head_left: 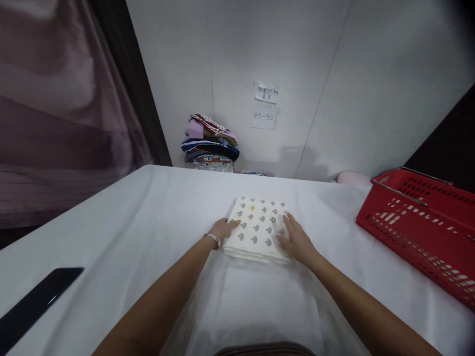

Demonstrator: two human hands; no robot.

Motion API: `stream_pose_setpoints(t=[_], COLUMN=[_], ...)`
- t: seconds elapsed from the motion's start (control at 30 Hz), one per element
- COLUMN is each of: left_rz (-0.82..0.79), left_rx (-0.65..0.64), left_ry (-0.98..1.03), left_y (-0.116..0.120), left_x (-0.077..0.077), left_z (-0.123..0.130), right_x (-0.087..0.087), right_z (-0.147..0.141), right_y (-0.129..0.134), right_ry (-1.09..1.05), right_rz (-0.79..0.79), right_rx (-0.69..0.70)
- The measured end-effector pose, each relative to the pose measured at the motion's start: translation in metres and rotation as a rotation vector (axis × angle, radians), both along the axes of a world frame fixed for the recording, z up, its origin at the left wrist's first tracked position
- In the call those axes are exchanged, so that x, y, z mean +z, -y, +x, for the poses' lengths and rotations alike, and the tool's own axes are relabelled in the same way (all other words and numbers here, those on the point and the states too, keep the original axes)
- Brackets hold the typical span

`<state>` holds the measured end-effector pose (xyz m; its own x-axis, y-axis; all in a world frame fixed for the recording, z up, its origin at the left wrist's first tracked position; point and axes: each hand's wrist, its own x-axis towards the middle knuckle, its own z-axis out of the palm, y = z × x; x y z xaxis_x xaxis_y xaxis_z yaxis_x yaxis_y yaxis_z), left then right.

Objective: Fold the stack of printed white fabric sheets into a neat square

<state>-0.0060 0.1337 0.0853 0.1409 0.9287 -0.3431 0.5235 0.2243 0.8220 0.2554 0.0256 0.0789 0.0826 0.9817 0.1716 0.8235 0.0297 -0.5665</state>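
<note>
A folded white cloth point(261, 230) with a grey printed pattern and a few small coloured marks lies flat in the middle of the bed-like white surface. My left hand point(223, 228), with a bracelet at the wrist, rests on the cloth's left edge, fingers stretched out and thumb over the top. On the opposite side my right hand point(297, 238) touches the right edge with its fingers apart, slightly blurred. Neither hand grips the cloth. Folded layers show along its near edge.
A red plastic basket point(419, 222) with a metal handle stands at the right. Behind the white surface point(166, 212) is a stack of folded fabrics point(211, 141) by the wall. A dark flat object point(40, 301) lies at the near left. Pinkish fabric point(55, 109) hangs at the left.
</note>
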Motion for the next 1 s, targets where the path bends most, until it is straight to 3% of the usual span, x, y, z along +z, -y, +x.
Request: stream_pose_setpoints(t=[0.1,0.2,0.3,0.43,0.57,0.7,0.8,0.9,1.0], left_rz=[-0.026,0.011,0.086,0.141,0.163,0.179,0.175,0.161,0.165], left_rx=[-0.026,-0.025,-0.018,-0.038,-0.031,-0.041,-0.045,-0.059,-0.11], left_ry=[-0.002,-0.1,-0.195,-0.281,-0.303,-0.274,-0.253,-0.21,-0.192], left_y=[0.003,0.005,0.007,0.009,0.011,0.012,0.013,0.011,-0.004], left_x=[0.0,-0.006,-0.016,-0.026,-0.029,-0.029,-0.032,-0.033,-0.024], left_z=[-0.003,-0.006,-0.006,-0.003,-0.001,-0.003,-0.005,-0.008,-0.013], right_x=[0.022,0.032,0.025,-0.002,-0.017,-0.008,0.003,0.009,0.013], right_z=[-0.027,-0.064,-0.092,-0.102,-0.094,-0.069,-0.036,-0.003,0.018], right_y=[-0.027,-0.066,-0.105,-0.135,-0.142,-0.153,-0.166,-0.176,-0.179], right_ry=[0.123,0.18,0.265,0.389,0.343,0.258,0.278,0.228,0.172], right_rz=[0.093,0.144,0.073,-0.121,-0.13,-0.15,-0.183,-0.366,-0.387], right_rx=[0.159,0.258,0.302,0.325,0.341,0.352,0.22,0.099,0.039])
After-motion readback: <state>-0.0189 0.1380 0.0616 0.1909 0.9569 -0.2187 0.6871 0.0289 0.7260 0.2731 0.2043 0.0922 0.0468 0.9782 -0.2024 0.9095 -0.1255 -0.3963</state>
